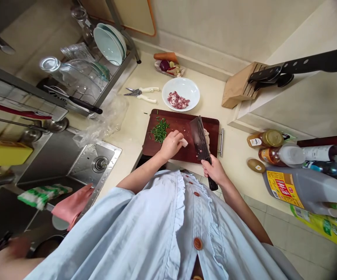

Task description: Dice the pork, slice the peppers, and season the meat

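Note:
My right hand (214,169) is wrapped round the black handle of a cleaver (197,134). Its broad blade stands over the right part of a dark red cutting board (178,157). Partly hidden behind the blade lies pale raw meat (207,137). Left of the cleaver, my left hand (171,145) has its fingers curled on a small piece of pale meat (184,142). Chopped green pieces (160,130) lie in a pile by that hand. Beyond the board, a white bowl (190,88) holds cut raw meat (178,100).
White-handled shears (143,93) and vegetables (167,65) lie behind the board. A knife block (238,84) stands back right, with bottles and a large jug (311,190) to the right. The sink (79,171) and dish rack are left. Another person's hand (7,251) is low left.

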Demonstrator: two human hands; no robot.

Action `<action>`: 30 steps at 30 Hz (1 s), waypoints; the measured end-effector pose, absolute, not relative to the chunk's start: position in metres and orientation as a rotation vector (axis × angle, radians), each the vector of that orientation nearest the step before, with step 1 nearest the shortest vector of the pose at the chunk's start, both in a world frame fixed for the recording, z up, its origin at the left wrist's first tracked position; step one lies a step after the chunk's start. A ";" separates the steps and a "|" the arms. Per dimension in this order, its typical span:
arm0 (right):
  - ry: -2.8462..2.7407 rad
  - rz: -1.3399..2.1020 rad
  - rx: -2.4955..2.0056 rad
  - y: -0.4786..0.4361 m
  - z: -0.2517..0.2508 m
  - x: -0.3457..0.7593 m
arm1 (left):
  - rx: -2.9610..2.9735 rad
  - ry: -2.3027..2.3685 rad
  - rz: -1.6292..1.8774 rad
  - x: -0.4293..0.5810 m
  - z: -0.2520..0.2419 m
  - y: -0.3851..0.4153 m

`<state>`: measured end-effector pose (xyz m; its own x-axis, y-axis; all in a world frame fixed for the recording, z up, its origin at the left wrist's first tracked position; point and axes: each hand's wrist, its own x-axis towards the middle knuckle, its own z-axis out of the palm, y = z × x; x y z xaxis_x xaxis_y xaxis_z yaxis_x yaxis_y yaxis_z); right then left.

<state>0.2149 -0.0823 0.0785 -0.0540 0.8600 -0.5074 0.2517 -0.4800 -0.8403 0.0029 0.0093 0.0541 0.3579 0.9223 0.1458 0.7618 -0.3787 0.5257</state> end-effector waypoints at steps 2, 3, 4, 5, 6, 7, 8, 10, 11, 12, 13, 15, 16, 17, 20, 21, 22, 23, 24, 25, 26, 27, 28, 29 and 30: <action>-1.120 1.590 -1.707 -0.083 0.081 0.215 | 2.358 1.508 0.471 0.002 0.060 0.005; -1.098 1.600 -1.702 -0.083 0.082 0.215 | 2.391 1.505 0.422 0.002 0.064 0.004; -1.086 1.608 -1.700 -0.083 0.082 0.216 | 2.414 1.482 0.383 0.003 0.068 0.005; -1.078 1.613 -1.699 -0.084 0.082 0.216 | 2.437 1.437 0.344 0.004 0.071 0.007; -1.072 1.616 -1.698 -0.084 0.082 0.216 | 2.466 1.371 0.291 0.005 0.073 0.011; -1.068 1.617 -1.696 -0.084 0.082 0.216 | 2.500 1.299 0.223 0.006 0.075 0.014; -1.065 1.620 -1.694 -0.085 0.082 0.216 | 2.533 1.237 0.144 0.007 0.076 0.018; -1.051 1.634 -1.686 -0.085 0.081 0.215 | 2.570 1.173 -0.005 0.009 0.075 0.023; -1.038 1.649 -1.682 -0.086 0.082 0.215 | 2.559 1.185 -0.041 0.009 0.074 0.024; -1.018 1.668 -1.677 -0.086 0.082 0.215 | 2.529 1.242 -0.034 0.010 0.073 0.025; -0.990 1.692 -1.669 -0.086 0.083 0.215 | 2.488 1.327 0.016 0.011 0.072 0.025; -0.913 1.737 -1.650 -0.086 0.086 0.214 | 2.416 1.490 0.163 0.015 0.071 0.023; -0.871 1.749 -1.643 -0.086 0.087 0.214 | 2.402 1.524 0.217 0.018 0.070 0.021; -0.831 1.758 -1.636 -0.085 0.088 0.214 | 2.400 1.515 0.243 0.020 0.069 0.020; -0.747 1.772 -1.617 -0.083 0.092 0.214 | 2.334 1.375 0.259 0.023 0.066 0.015; -0.731 1.779 -1.607 -0.082 0.093 0.215 | 2.286 1.355 0.286 0.022 0.065 0.015; -0.720 1.787 -1.599 -0.082 0.093 0.216 | 2.239 1.360 0.326 0.020 0.064 0.015; -0.713 1.791 -1.595 -0.082 0.093 0.217 | 2.204 1.377 0.366 0.017 0.063 0.017; -0.711 1.791 -1.594 -0.083 0.093 0.217 | 2.194 1.385 0.390 0.013 0.061 0.019; -0.712 1.790 -1.593 -0.084 0.093 0.218 | 2.210 1.378 0.390 0.010 0.060 0.021; -0.716 1.786 -1.593 -0.085 0.092 0.219 | 2.239 1.361 0.364 0.007 0.059 0.024; -0.721 1.782 -1.593 -0.086 0.091 0.219 | 2.271 1.340 0.310 0.005 0.058 0.026; -0.730 1.780 -1.593 -0.087 0.090 0.219 | 2.297 1.321 0.236 0.004 0.058 0.028; -0.741 1.780 -1.595 -0.088 0.089 0.219 | 2.311 1.313 0.151 0.004 0.058 0.030; -0.752 1.784 -1.597 -0.089 0.088 0.219 | 2.310 1.318 0.073 0.004 0.059 0.030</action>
